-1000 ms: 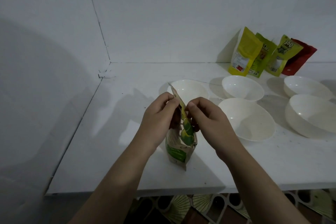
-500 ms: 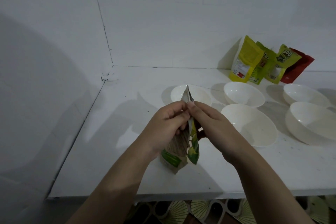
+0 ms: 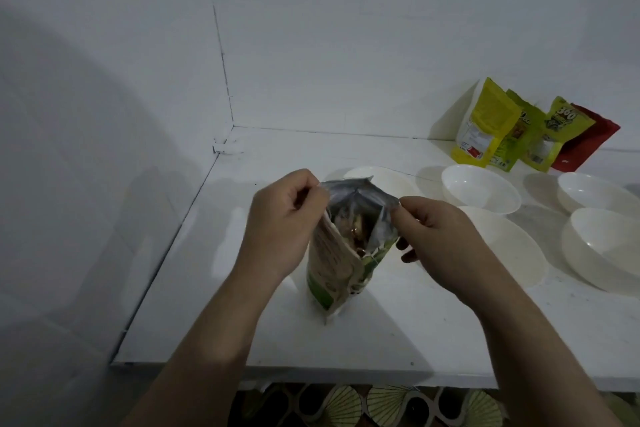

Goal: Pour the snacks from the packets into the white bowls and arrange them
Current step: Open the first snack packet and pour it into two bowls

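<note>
While the packet (image 3: 337, 255) stands upright near the front of the white counter (image 3: 398, 329), two hands pull its top wide. The left hand (image 3: 282, 224) has its grip pinched tight on the left edge of the torn top. The right hand (image 3: 438, 236) has its grip pinched tight on the right edge. Between them the mouth of the packet gapes, and the silver inside shows. Brown snacks (image 3: 353, 229) sit down in it.

Just behind the packet is a white bowl (image 3: 391, 178), partly hidden by the top. To the right of the right hand lies a wider bowl (image 3: 519, 253). Past that one is another bowl (image 3: 481, 187). Two more bowls sit at the far right, a near one (image 3: 609, 250) and a far one (image 3: 595, 189).

At the back, four more packets lean on the wall: a yellow one (image 3: 485, 121), a green one (image 3: 519, 139), a yellow-green one (image 3: 550, 135) and a red one (image 3: 588, 142).
</note>
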